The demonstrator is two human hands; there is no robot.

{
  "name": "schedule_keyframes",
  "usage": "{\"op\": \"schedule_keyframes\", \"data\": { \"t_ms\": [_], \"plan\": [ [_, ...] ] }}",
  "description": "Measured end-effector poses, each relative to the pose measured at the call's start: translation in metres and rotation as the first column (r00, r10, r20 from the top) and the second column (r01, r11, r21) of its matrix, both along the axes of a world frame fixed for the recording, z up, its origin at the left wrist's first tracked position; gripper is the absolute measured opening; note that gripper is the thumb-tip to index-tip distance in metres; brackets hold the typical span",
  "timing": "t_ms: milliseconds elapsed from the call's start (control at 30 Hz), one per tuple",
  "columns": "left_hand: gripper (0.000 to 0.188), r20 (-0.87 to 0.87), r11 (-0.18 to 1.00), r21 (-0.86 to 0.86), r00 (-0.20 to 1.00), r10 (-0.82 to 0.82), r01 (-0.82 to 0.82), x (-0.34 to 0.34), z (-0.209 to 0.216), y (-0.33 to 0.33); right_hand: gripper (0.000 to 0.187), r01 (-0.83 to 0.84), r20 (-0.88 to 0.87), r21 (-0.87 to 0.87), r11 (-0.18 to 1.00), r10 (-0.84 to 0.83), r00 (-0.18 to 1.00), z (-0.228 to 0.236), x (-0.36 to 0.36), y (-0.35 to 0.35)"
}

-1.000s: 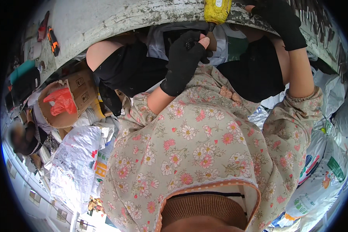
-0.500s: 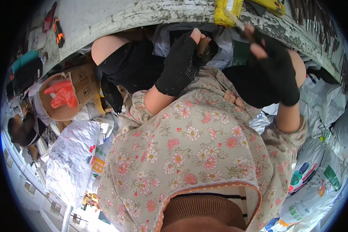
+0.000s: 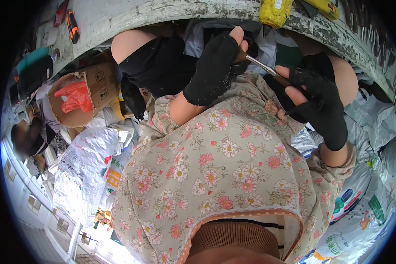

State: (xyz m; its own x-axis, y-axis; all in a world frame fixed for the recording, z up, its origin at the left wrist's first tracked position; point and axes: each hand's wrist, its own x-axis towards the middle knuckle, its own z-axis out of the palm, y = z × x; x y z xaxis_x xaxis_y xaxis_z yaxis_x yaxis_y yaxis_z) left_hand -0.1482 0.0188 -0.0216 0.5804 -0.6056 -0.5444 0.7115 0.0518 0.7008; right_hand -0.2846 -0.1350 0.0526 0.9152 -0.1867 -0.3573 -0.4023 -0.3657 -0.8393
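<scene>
My left hand [image 3: 213,72], in a black fingerless glove, is closed round a small brown piece [image 3: 241,56], mostly hidden by the fingers and glove. My right hand [image 3: 323,99], gloved the same way, grips the dark handle of a slim tool with a metal shaft, like a carving gouge [image 3: 262,65]. The shaft points left, and its tip meets or nearly meets the brown piece; the exact contact is hidden. Both hands are over my lap, above the floral apron [image 3: 220,167].
Beyond my knees runs a worn bench edge [image 3: 163,24]. On it lie a yellow tool with a dark nozzle [image 3: 275,13], an orange-black utility knife [image 3: 72,27] and several slim tools [image 3: 367,35]. A cardboard box [image 3: 100,88] and plastic bags [image 3: 86,169] crowd both sides. Another person [image 3: 31,136] sits far left.
My right hand has come down from near the yellow tool, bringing the gouge to the brown piece. My left hand keeps its hold. The whole view has shifted slightly.
</scene>
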Motion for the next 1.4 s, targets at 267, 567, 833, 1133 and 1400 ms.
{"op": "schedule_keyframes", "data": {
  "t_ms": [267,567,833,1133,1400],
  "plan": [
    [0.025,0.415,0.973,0.188,0.888,-0.200,0.131,0.001,0.010,0.011,0.029,-0.192,0.172,-0.348,0.918,0.264,0.949,-0.003,0.008,0.008],
    [0.009,0.688,0.863,0.294,0.536,-0.490,0.411,0.003,-0.032,0.043,0.031,0.002,0.200,0.061,0.998,-0.014,0.980,-0.080,-0.008,0.028],
    [0.023,0.884,0.889,0.456,-0.134,-0.448,0.037,0.015,-0.030,0.046,0.030,-0.099,0.109,-0.069,0.993,0.107,0.988,-0.129,0.020,0.024],
    [0.032,0.922,0.923,0.385,0.064,-0.383,-0.024,0.068,0.005,-0.006,0.051,-0.142,0.151,-0.268,0.953,0.187,0.971,-0.388,0.071,0.032],
    [0.027,0.681,0.865,0.331,-0.539,-0.496,-0.377,0.162,-0.002,-0.074,0.038,-0.522,-0.031,-0.156,0.839,0.524,0.851,-0.195,0.073,0.013]
  ]
}}
